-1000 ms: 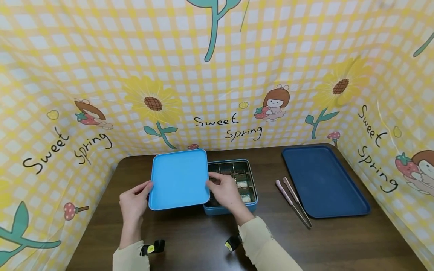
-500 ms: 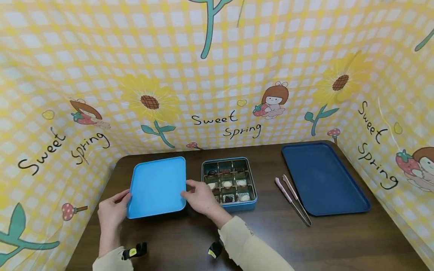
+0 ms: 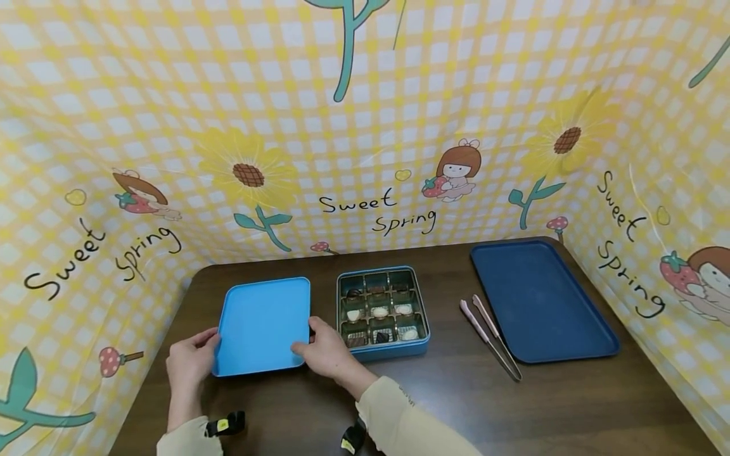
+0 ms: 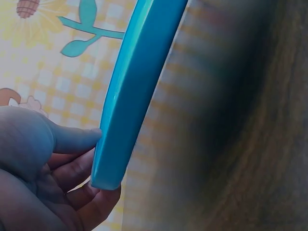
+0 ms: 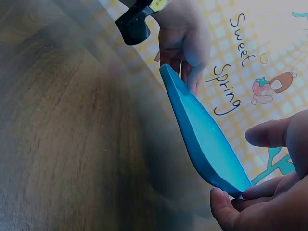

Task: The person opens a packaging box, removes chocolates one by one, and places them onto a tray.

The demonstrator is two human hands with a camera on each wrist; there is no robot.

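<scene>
The square blue lid (image 3: pixel 262 326), smooth and rigid with rounded corners and a shallow rim, is held over the left part of the brown wood-grain bench (image 3: pixel 559 405). The left hand (image 3: pixel 188 364) grips its left edge, thumb on one face and fingers curled behind. At the opposite edge, the right hand (image 3: pixel 331 354) has its fingers curled under the near corner, thumb over the upper face; whether that thumb presses cannot be told, as the right wrist view shows it apart from the surface. Just beside the right hand stands a square blue box (image 3: pixel 388 350), uncovered, with a glossy insert of nine compartments, three by three; pale rounded pieces (image 3: pixel 379 312) line the middle row, and dark ones are visible elsewhere. Farther right lie slim metal tongs (image 3: pixel 483 334) with pinkish handles, spread in a narrow V, then a navy rectangular tray (image 3: pixel 547 297) with a raised rim. Behind hangs creased yellow-and-white checked sheeting (image 3: pixel 365 126), printed with sunflowers and "Sweet Spring".
</scene>
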